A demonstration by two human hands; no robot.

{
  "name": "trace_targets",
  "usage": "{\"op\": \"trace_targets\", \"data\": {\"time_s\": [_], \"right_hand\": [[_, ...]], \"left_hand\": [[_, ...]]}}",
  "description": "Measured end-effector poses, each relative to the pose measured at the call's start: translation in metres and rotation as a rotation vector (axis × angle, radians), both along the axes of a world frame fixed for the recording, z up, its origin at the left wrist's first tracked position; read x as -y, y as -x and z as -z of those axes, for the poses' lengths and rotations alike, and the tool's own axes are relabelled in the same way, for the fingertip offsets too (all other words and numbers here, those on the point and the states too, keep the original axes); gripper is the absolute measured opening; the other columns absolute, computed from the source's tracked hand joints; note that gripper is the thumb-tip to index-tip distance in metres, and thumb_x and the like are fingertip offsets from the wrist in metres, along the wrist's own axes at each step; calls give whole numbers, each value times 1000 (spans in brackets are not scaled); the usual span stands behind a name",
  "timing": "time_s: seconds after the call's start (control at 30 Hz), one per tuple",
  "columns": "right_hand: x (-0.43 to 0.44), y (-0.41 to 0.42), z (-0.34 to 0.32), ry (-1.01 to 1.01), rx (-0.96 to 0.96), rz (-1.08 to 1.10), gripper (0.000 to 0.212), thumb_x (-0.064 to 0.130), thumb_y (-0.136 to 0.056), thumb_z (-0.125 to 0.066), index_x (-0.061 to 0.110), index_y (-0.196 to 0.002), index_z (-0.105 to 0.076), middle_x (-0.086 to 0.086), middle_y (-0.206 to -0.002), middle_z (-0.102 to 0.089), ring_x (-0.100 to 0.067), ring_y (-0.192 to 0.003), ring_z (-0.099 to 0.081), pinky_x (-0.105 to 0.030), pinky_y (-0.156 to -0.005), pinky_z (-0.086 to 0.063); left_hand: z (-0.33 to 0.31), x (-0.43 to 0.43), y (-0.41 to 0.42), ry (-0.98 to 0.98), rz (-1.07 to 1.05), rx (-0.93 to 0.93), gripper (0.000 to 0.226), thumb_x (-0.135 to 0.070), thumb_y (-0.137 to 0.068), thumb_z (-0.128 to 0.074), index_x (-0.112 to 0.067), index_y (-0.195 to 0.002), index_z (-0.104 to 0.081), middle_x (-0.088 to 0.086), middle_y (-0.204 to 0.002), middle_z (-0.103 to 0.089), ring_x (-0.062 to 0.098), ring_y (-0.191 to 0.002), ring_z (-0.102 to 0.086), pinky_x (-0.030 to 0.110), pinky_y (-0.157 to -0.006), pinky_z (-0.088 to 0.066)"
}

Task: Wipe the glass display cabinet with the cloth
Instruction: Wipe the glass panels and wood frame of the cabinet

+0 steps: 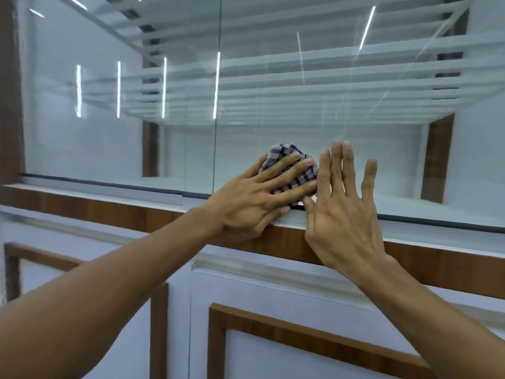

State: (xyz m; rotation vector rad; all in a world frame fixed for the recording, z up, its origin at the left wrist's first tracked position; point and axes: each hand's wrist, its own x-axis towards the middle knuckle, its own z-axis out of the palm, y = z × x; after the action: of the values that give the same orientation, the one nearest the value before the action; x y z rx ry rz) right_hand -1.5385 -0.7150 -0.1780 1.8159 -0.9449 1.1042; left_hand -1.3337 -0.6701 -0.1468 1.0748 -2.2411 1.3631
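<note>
The cloth [284, 153] was a soft, light checked wad. I judge that it would crush under any pressure and slide easily, so you did best to cover it with the whole palm and not pinch one corner. The glass [300, 105] was stiff, probably slippery and breakable, so a flat, even push suited it. Your left hand [254, 203] lay over the cloth with fingers spread and almost straight, pressing it on the glass. The thumb went under the wad's lower edge, and I could not tell whether it pinched the fabric. The cloth was under those fingers, low on the pane, just above the wooden ledge [109, 207]. Your right hand [347, 214] was flat and wide on the glass, just right of the cloth, holding nothing. Its thumb was touching the wad, or nearly so.
</note>
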Motion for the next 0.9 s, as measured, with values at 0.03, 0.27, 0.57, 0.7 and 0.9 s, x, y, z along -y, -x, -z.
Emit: {"op": "trace_targets", "data": {"time_s": [0.03, 0.27, 0.57, 0.7, 0.9], "right_hand": [[1, -8, -3, 11, -8, -11, 73, 39, -103, -25, -3, -159, -5, -24, -168, 6, -35, -157, 8, -65, -124, -3], [2, -71, -29, 78, -117, -107, 69, 34, -104, -26, 0, -161, -7, -24, -168, 4, -35, -157, 6, -61, -126, -2], [7, -152, -80, 155, -232, -129, 71, 31, -98, -32, 1, -160, -14, -20, -169, -3, -34, -158, 2, -61, -126, -2], [9, -159, -142, 186, -183, -144, 66, 31, -100, -20, 3, -160, -19, -18, -169, -9, -33, -158, -2, -60, -126, -2], [12, -153, -264, 176, -142, -129, 63, 36, -103, -22, 8, -160, -23, -18, -169, -8, -33, -158, -3, -63, -125, -7]], "left_hand": [[1, 0, -7, 8, -6, -22, 56, -37, -110, -22, -24, -164, -13, 7, -173, -4, 23, -160, 3, 47, -130, -1], [22, 3, -60, 25, -14, -406, 60, -37, -110, -26, -28, -164, -2, 1, -173, 8, 19, -159, 12, 51, -129, 0], [13, 17, -83, 146, 54, -876, 63, -36, -109, -23, -20, -165, 1, -2, -172, 16, 18, -159, 14, 47, -129, 3], [-56, 27, -85, 203, 121, -947, 61, -34, -109, -21, -20, -165, -1, -2, -173, 14, 16, -159, 13, 55, -129, -4], [-189, 37, -82, 289, 152, -953, 61, -31, -108, -21, -22, -164, 2, 0, -173, 12, 15, -159, 13, 52, -129, -2]]}}
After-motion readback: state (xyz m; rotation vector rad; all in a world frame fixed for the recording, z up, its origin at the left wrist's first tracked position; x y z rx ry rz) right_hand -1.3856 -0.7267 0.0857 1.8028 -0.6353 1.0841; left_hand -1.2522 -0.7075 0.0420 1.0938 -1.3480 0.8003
